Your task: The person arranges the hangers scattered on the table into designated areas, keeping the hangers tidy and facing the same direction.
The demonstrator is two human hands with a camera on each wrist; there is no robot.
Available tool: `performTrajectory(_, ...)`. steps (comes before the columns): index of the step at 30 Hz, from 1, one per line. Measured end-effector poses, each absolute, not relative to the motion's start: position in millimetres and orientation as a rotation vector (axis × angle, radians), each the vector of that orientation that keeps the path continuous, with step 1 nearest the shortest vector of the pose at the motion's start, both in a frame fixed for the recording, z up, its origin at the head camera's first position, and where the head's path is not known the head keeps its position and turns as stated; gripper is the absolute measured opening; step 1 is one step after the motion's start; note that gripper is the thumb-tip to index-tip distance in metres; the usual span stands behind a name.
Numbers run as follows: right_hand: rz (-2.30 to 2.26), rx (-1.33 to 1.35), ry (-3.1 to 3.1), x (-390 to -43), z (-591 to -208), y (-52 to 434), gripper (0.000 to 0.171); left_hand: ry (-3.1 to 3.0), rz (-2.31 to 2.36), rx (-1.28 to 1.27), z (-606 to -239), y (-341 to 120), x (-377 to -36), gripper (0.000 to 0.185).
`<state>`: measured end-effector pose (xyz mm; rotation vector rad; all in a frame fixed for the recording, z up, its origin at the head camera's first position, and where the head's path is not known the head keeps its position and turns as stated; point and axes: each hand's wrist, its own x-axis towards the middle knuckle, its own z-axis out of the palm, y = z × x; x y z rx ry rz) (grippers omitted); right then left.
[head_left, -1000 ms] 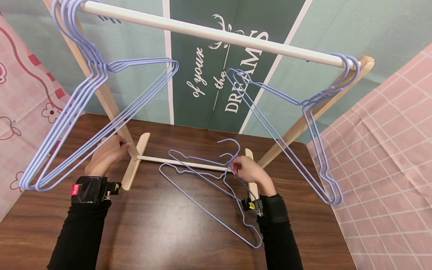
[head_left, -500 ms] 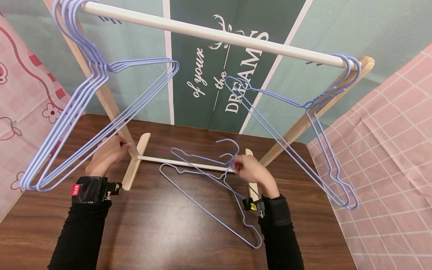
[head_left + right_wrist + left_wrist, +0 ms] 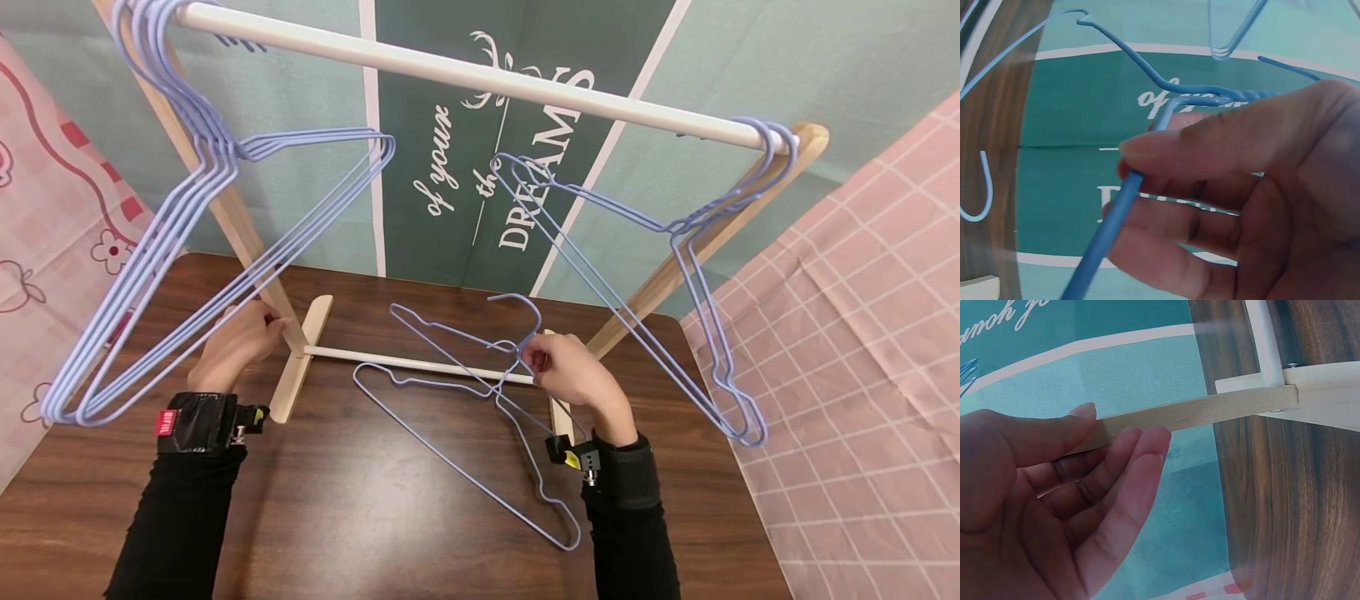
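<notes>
My right hand (image 3: 558, 371) pinches a blue wire hanger (image 3: 516, 297) at its neck and holds it tilted just above the rack's lower white rod (image 3: 405, 362). The right wrist view shows thumb and fingers (image 3: 1222, 187) curled round the blue wire (image 3: 1116, 212). A second blue hanger (image 3: 465, 472) lies flat on the brown table (image 3: 337, 517) below it. My left hand (image 3: 240, 342) grips the rack's left wooden leg (image 3: 240, 242); in the left wrist view the thumb and fingers (image 3: 1072, 481) close on that wooden bar (image 3: 1222, 409).
The rack's white top rod (image 3: 465, 75) carries several blue hangers (image 3: 172, 233) at its left end and a few more (image 3: 697, 283) at its right end. A pink checked cloth (image 3: 862, 333) hangs right of the table, a green banner (image 3: 480, 192) behind.
My right hand has raised its hanger off the table and moved slightly right. The hangers at the right end of the rod have swung. The left hand has stayed put.
</notes>
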<state>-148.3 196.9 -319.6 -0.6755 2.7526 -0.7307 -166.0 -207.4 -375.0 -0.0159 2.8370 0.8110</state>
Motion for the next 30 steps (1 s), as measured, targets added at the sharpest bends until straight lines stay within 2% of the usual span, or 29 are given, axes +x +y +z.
performTrajectory(30,-0.736,-0.67,2.949,-139.5,-253.6,208.6,0.019,2.827,0.824,-0.008,-373.9,-207.1,-164.9,0.029)
